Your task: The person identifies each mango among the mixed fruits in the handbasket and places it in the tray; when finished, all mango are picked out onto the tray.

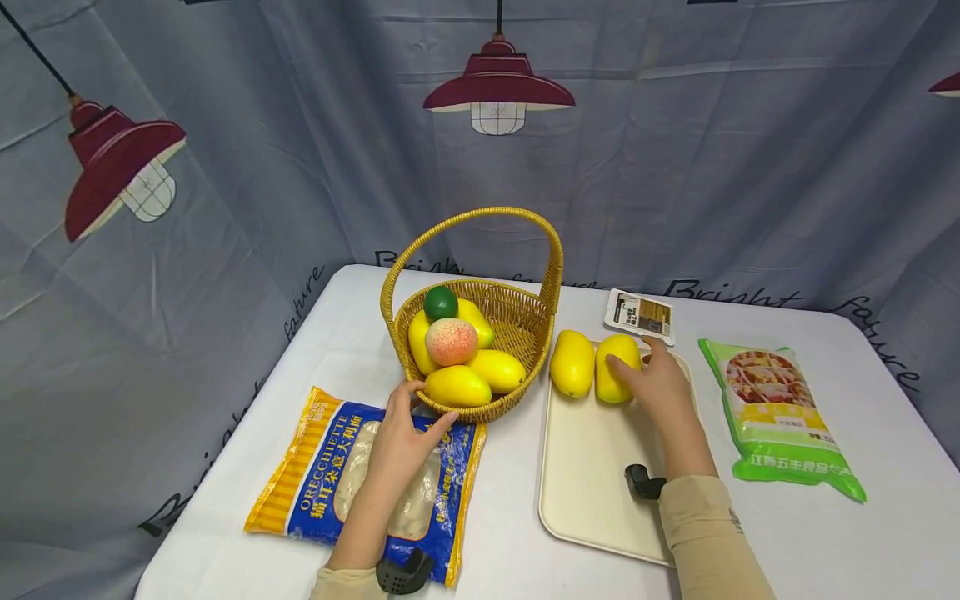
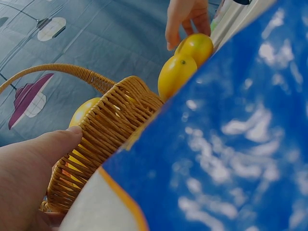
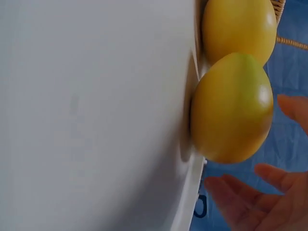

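Mangoes [image 1: 572, 364], two, yellow, are seen side by side at the far end of a cream tray [image 1: 592, 475]. From the left: a blue-and-yellow pasta bag [image 1: 322, 475] is laid flat, partly covered by the left forearm. The left hand [image 1: 397, 442] is held open, thumb and fingers parted; the near wall of a wicker basket [image 1: 521, 333] is touched by the thumb. Inside, yellow fruits [image 1: 457, 387] are heaped, topped by a peach [image 1: 452, 342] and a dark green fruit [image 1: 441, 302]. The right-hand mango is bracketed by the right hand [image 1: 663, 387], open, fingers apart; a gap is shown from the right wrist. Beyond the tray's far edge, a small packet [image 1: 640, 315] is placed; farthest right, a green bag [image 1: 783, 425].
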The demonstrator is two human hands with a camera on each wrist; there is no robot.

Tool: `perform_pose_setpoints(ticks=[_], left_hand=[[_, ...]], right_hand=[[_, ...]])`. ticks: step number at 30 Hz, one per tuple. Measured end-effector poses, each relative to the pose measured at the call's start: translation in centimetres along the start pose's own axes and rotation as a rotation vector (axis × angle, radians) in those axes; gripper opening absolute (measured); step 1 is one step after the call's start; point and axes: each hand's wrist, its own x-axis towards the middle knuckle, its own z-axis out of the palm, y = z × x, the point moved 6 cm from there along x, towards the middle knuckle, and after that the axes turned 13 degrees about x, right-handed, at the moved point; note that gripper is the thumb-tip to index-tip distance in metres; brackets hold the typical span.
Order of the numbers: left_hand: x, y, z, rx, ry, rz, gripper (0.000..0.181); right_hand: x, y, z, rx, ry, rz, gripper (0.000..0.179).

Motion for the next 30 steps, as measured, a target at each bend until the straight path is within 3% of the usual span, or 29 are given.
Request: perform_pose_setpoints(ticks=[7,10,16,23,30], left_hand=[[0.0,0.0,0.0,0.008,0.003,0.002,0.066],[0.0,-0.1,-0.1,0.009,0.004,-0.002,0.066],[0.0,-0.1,0.0,0.008,-0.001,-0.008,0.067],[0.0,-0.1,0.0,0.014,0.005,-0.005,0.067],[0.0,-0.1,0.0,0.009,-0.002,-0.014,0.066]], right_hand=[[-1.0,-2.3,-1.6,0.022,0.190,-0.121,0.079],[-1.4,-3.7,-1.7,0.061,0.210,-0.193,0.074],[-2.7,-7.4,0.7,0.172,0.060,-0.353,0.069],[-4.8,-10.7,4.8,0.250,-0.167,-0.463,0.063],[-6.1,-13.1,8.3,0.225,-0.293,-0.555,0.059]])
